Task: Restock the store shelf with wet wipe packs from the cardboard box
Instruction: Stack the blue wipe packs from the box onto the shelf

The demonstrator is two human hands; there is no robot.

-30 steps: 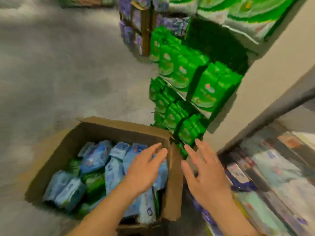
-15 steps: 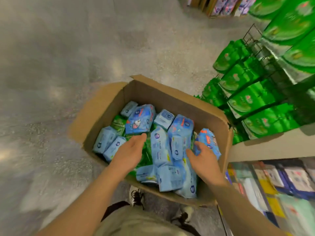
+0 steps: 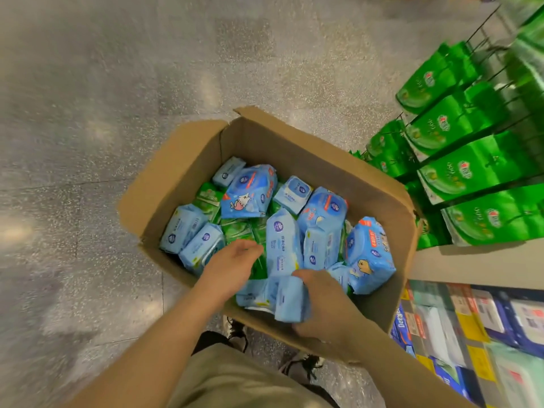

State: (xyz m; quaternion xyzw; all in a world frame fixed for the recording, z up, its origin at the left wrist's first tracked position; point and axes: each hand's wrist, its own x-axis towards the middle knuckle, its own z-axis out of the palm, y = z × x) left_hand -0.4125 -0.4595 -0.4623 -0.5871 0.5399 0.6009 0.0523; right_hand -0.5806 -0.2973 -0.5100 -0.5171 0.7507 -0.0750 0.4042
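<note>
Presently the wet wipe packs (image 3: 284, 242) lie heaped inside the open cardboard box (image 3: 309, 160), which sits on the speckled grey floor (image 3: 117, 83) with its flaps folded outward. Most packs are light blue; a few green packs (image 3: 235, 229) show between them near the middle and along the left part of the heap. One blue pack with a cartoon animal print (image 3: 250, 192) lies toward the far side, and another printed blue pack (image 3: 369, 254) leans against the box's right wall. Right hand (image 3: 323, 307) is at the near edge of the heap, thumb and fingers curled round a small blue pack (image 3: 290, 300) that stands on end; grip reads as closed on that pack. Left hand (image 3: 232, 266) reaches into the box beside a tall blue pack, fingers bent down onto the green packs; fingertips are hidden among the packs, so I cannot tell whether it grips anything. Both forearms enter from the bottom of the head view, bare. Below the box's near wall, a shoe (image 3: 237, 331) and a second shoe (image 3: 303, 363) show on the floor, with khaki shorts (image 3: 244, 378) at the lower edge. To the right of the box, large green bags (image 3: 471, 169) stand in rows on a wire rack. Lower right, the store shelf (image 3: 471, 328) holds flat packs in blue, white and yellow, blurred; labels not readable.
</note>
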